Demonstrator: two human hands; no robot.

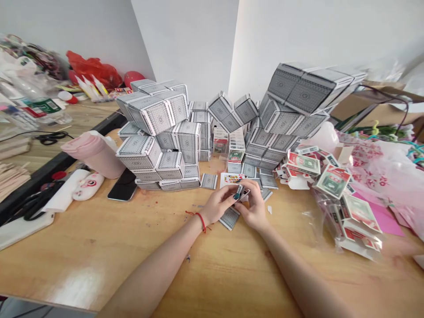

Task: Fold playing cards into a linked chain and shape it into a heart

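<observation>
Just above the middle of the table, my left hand [218,205] and my right hand [255,206] meet around a playing card [244,193]. Fingers of both hands pinch it and hide much of it, so I cannot tell whether it is one card or more. Below them a grey-backed card [229,218] lies on the wood. A face card [232,177] lies face up just behind my fingers. More grey-backed cards lie around it, such as a single card [209,181] to the left. A red string bracelet [201,222] circles my left wrist.
Stacked boxes built of cards rise at the left [159,112] and right [298,95]. Opened card boxes [334,181] and plastic bags [371,163] crowd the right. A phone [123,185], a pink cup [96,152] and black scissors [43,196] lie left.
</observation>
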